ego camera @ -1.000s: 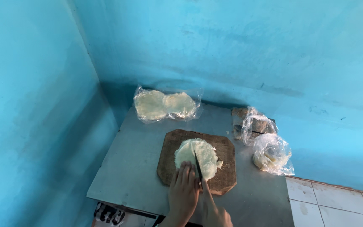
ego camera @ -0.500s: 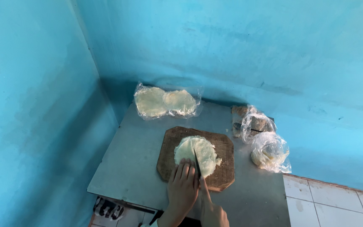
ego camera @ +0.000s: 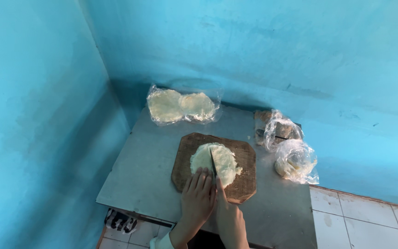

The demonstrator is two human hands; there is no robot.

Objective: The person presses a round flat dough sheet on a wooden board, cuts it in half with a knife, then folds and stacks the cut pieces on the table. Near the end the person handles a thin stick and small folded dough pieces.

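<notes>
While the pale round flatbread (ego camera: pixel 219 162) lies in the middle of the wooden cutting board (ego camera: pixel 241 184), it is being cut with a knife (ego camera: pixel 213 164), whose blade is laid across the bread from the near side of the board. The knife is gripped in the closed right hand (ego camera: pixel 229 216), just off the near edge of the board. The left hand (ego camera: pixel 199 197) is spread flat, fingers extended, and pressed on the near left part of the bread, right beside the blade.

The step in hand is judged to be the slicing of the bread, with the cut apparently only partly made. A steady pull of the blade along its line would be called for next, with the left fingertips kept away from the edge.

Beyond the far edge of the board, against the blue wall (ego camera: pixel 254 55), a clear bag of flatbreads (ego camera: pixel 181 106) is seen on the grey table (ego camera: pixel 143 161). To the right of the board, two crumpled plastic bags (ego camera: pixel 295 161) with food inside are set.
</notes>
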